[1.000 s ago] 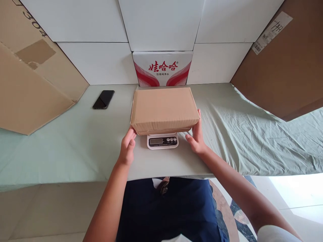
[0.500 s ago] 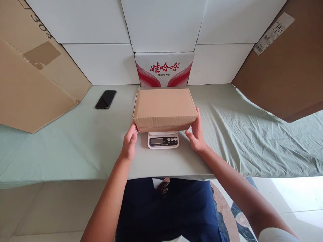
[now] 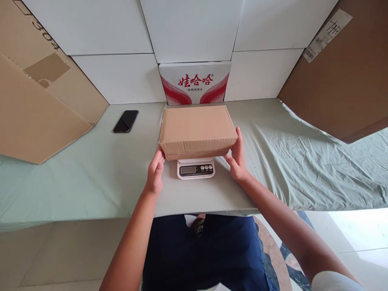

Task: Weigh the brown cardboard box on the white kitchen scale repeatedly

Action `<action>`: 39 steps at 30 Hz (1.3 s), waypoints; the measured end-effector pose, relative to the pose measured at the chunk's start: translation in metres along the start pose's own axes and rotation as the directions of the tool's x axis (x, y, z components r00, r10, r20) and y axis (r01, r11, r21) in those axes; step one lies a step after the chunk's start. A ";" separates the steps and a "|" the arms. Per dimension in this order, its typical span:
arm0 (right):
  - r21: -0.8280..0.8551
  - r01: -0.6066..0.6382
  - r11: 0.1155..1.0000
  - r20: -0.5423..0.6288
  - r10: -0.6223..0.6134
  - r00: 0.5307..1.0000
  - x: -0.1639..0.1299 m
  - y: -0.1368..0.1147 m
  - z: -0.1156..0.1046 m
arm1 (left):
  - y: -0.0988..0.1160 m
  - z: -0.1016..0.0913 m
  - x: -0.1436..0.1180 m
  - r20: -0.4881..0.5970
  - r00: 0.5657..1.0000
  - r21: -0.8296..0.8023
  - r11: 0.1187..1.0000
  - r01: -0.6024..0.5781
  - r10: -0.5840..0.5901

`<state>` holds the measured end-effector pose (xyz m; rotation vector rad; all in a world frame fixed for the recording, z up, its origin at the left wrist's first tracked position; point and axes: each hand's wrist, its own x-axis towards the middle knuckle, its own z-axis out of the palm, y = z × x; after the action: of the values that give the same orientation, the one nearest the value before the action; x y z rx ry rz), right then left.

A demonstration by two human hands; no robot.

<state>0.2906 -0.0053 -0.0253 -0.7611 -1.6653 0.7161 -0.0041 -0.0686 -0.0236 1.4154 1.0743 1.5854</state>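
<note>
1. Left hand (image 3: 155,173) and right hand (image 3: 238,162) are gripping the box (image 3: 198,126) with their fingers.
2. It is sitting over the scale (image 3: 196,169).
3. They're apparently steadying it; the next move is probably calling for level handling.

On the left we have a black phone (image 3: 125,121) lying flat on a pale green cloth (image 3: 87,173), which runs fairly smooth there and wrinkled toward the right. At the back we see white panels (image 3: 192,30) and, low in their middle, a white carton (image 3: 195,97) with red lettering and red curves. Large brown cardboard flanks us on both sides — the left sheet (image 3: 39,121) printed "304" with a darker patch (image 3: 48,67), the right sheet (image 3: 339,89) bearing a white label (image 3: 327,35). Below, we glimpse the floor (image 3: 63,250) — patterned toward the right.
</note>
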 end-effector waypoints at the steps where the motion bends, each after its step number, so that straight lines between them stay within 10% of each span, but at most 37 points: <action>1: 0.001 -0.003 1.000 -0.010 0.003 1.000 0.000 0.000 0.000 | 0.000 0.000 0.000 -0.007 1.000 -0.014 1.000 -0.005 0.005; 20: 0.192 -0.140 0.971 0.022 0.139 0.990 0.009 -0.019 0.007 | 0.013 0.008 -0.001 -0.024 0.999 -0.096 0.995 0.018 -0.021; 31: 0.128 -0.021 0.992 -0.151 0.041 0.988 0.114 0.051 0.023 | -0.026 0.014 0.130 -0.105 0.989 -0.174 0.981 0.082 -0.101; 39: 0.091 -0.144 0.985 -0.095 0.152 0.984 0.116 0.070 0.040 | -0.063 0.017 0.129 -0.177 0.967 -0.199 0.969 0.147 -0.183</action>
<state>0.2392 0.1266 -0.0205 -0.8545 -1.4890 0.8326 -0.0026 0.0750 -0.0332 1.0372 1.0954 1.6774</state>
